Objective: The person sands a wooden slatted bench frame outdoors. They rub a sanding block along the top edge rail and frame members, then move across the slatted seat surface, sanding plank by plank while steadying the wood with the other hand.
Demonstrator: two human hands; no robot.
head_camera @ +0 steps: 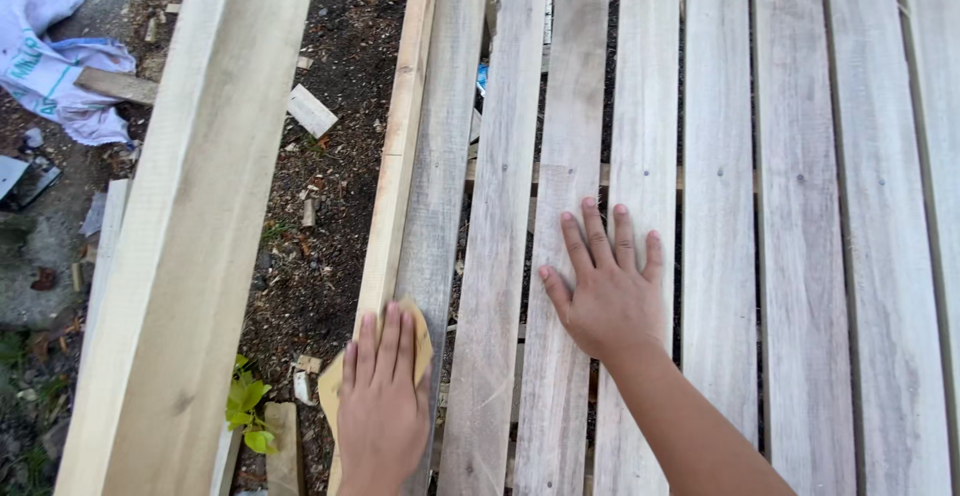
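My left hand point(382, 396) presses a tan sheet of sandpaper point(330, 388) flat against the left edge of a slatted wooden panel point(720, 156), on its narrow side rail point(398, 156) and the slat beside it. The sandpaper pokes out around the fingers. My right hand point(605, 286) lies flat with fingers spread on two pale grey slats near the middle of the panel, holding nothing. The slats run away from me with narrow gaps between them.
A broad pale plank point(190, 226) slants along the left. Between it and the panel lies dark soil with wood scraps point(312, 111). A white sack point(45, 56) lies at the top left, and a small green plant point(245, 411) grows near the bottom.
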